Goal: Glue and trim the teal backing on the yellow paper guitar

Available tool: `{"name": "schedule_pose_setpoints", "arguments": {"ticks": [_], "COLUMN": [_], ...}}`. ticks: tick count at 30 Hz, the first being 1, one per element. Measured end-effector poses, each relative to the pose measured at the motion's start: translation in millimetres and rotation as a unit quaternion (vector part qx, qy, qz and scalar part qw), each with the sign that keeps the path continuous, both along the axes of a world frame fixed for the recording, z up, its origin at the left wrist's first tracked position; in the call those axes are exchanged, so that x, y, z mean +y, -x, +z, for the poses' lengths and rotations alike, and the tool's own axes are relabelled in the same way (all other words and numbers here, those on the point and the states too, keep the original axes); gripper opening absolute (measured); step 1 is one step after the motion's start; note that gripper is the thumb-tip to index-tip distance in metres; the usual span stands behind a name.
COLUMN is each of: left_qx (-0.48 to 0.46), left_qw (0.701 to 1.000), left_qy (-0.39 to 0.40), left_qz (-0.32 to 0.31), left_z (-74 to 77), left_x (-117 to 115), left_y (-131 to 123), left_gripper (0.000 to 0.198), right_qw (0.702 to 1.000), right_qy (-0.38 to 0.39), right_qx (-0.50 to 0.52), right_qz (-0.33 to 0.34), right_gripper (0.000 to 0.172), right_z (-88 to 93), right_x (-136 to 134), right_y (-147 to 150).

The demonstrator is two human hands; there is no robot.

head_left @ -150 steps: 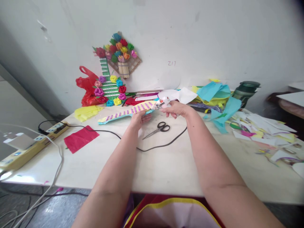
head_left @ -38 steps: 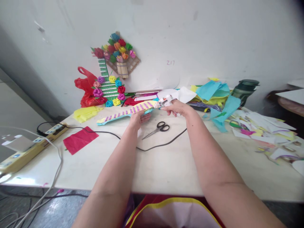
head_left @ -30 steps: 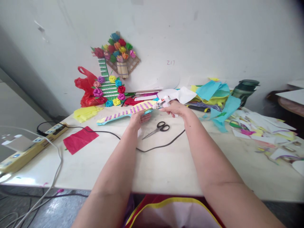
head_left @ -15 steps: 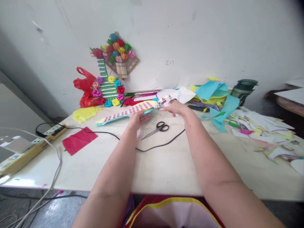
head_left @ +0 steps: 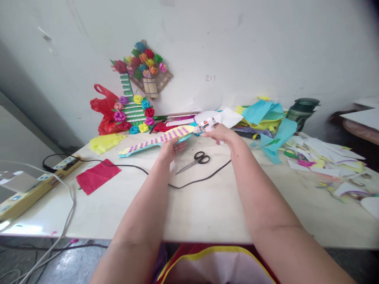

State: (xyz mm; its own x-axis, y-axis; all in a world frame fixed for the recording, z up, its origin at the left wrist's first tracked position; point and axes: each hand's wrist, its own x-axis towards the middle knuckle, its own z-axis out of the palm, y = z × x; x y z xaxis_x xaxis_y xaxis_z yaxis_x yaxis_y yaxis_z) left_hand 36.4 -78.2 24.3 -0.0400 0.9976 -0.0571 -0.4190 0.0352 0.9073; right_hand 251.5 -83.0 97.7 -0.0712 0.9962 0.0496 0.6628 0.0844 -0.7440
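Note:
My left hand is closed on the near edge of a long paper craft piece, yellow with rows of purple strips and a light-blue border. The piece is tilted, its narrow end pointing left. In my right hand is a white patterned hot glue gun, its nozzle end at the wide right end of the piece. The exact contact at the tip is too small to make out. Black-handled scissors lie on the table just below and between my hands.
A black cable crosses the white table from the yellow power strip. Red paper and yellow paper lie left. Flower crafts stand by the wall. Paper scraps and a green bottle are at right.
The whole view has shifted very slightly. Both hands keep their hold, and the glue gun stays at the right end of the craft piece.

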Motion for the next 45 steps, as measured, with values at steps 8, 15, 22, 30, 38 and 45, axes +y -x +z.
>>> {"name": "schedule_pose_setpoints", "arguments": {"ticks": [8, 15, 22, 30, 38, 45], "left_qx": [-0.003, -0.002, 0.001, -0.001, -0.004, 0.002], "left_qw": [1.0, 1.0, 1.0, 1.0, 1.0, 1.0], "left_qy": [0.01, 0.022, 0.018, 0.014, 0.03, 0.02], "left_qz": [0.0, 0.007, 0.006, 0.007, 0.005, 0.005], "left_z": [1.0, 0.3, 0.9, 0.1, 1.6, 0.3], "left_x": [-0.7, -0.2, -0.7, 0.7, -0.2, 1.4], "left_y": [0.2, 1.0, 1.1, 1.6, 1.1, 2.2], "left_gripper": [0.032, 0.034, 0.032, 0.031, 0.035, 0.031], "right_qw": [1.0, 0.998, 0.999, 0.999, 0.999, 0.999], "right_qy": [0.001, -0.004, -0.003, 0.011, -0.003, -0.004], "right_qx": [-0.019, 0.042, 0.046, -0.006, 0.012, 0.023], "right_qz": [-0.01, -0.039, -0.025, -0.042, -0.039, -0.047], "right_gripper": [0.035, 0.03, 0.031, 0.034, 0.042, 0.04], "right_z": [0.5, 1.8, -8.5, -4.2, -15.6, -19.2], "right_x": [-1.0, 0.2, 12.4, 2.7, 15.9, 17.6], "right_y": [5.0, -8.4, -9.3, -1.1, 0.7, -0.7]}}
